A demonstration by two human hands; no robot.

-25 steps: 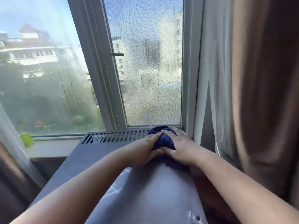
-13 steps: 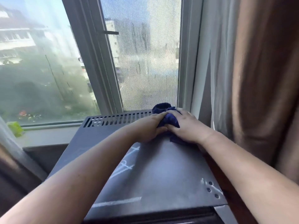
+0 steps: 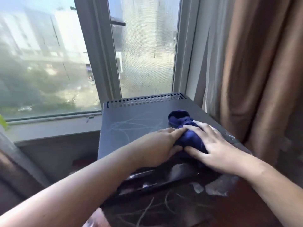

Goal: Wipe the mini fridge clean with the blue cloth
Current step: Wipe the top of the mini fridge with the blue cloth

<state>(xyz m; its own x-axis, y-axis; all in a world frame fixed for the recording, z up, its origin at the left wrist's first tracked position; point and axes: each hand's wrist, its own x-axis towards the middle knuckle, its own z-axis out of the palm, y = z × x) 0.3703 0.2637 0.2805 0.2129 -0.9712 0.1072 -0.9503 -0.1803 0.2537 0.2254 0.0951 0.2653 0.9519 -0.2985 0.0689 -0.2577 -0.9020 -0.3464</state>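
The grey mini fridge (image 3: 131,115) stands under the window, its flat top streaked with pale scribble marks and slotted with vents along the back edge. A bunched dark blue cloth (image 3: 188,136) lies on the top near the front right. My left hand (image 3: 157,146) grips the cloth's left side with fingers and thumb curled round it. My right hand (image 3: 211,149) lies over the cloth's right side, fingers spread and thumb tucked against the fabric, pressing it down. The fridge's front face is dark and partly hidden under my arms.
A window frame (image 3: 101,63) and sill (image 3: 54,123) run behind and to the left of the fridge. Brown and white curtains (image 3: 246,71) hang close along the right side. A brown curtain edge (image 3: 9,161) sits at the left.
Both hands have pulled the cloth from the back vents toward the front of the fridge top. The view has tilted down, showing the fridge's front edge.
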